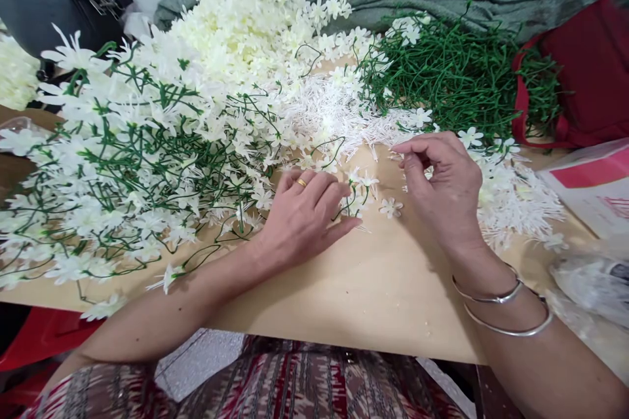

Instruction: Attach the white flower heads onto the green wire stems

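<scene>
Your left hand (307,213) lay palm-down low over the table (393,288), fingers bent, thumb stretched out, a green-stemmed flower sprig (362,191) right at its fingertips; gripped or not, I couldn't tell! Your right hand (442,183) hung opposite, thumb close to curled fingers, any pinch unclear. Between them sat one loose white blossom (390,208); left of both, stemmed flowers (171,144) piled up.

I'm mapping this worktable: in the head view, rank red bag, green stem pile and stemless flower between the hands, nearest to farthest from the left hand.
1. Stemless flower, right of the left hand.
2. Green stem pile, back right.
3. Red bag, far right.
</scene>
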Motion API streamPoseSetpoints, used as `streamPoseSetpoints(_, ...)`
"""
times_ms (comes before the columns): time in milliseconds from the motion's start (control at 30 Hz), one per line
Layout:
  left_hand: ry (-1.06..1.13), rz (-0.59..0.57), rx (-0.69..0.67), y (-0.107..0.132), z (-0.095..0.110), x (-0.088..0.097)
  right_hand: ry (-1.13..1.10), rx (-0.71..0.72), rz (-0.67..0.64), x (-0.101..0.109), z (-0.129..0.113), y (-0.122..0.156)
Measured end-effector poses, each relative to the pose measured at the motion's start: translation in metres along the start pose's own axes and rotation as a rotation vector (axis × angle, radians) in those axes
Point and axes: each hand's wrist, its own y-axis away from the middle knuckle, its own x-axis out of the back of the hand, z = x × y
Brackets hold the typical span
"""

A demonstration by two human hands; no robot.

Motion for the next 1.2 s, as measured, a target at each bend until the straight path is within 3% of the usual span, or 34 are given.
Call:
streamPoseSetpoints(167, -0.102, -0.171, 0.038, 0.005, 0.0, 0.004, 0.001, 0.003, 0.025, 0.001, 0.0, -0.001)
streamPoseSetpoints(367, 0.044, -0.392, 0.031, 0.002, -0.011, 0.018, 0.016, 0.013, 0.009, -0.002, 0.003, -0.001)
streamPoseSetpoints(600, 0.077, -0.3, 0.008, -0.003, -0.018, 0.018, -0.023, -0.019, 0.059, -0.001, 0.004, -0.003)
streamPoseSetpoints(900, -0.067, -0.408, -0.167, -0.005, -0.021, 0.026, -0.131, -0.115, 0.018, -0.003, 0.016, 0.002)
streamPoseSetpoints(1000, -0.067, -0.428, -0.194, -0.005, -0.021, 0.028, -0.22, -0.092, -0.077, -0.002, 0.006, 0.003)
streamPoseSetpoints(1200, -0.03, -0.442, -0.237, -0.005, -0.024, 0.032, -0.031, 0.289, -0.452, 0.001, -0.014, 0.01)
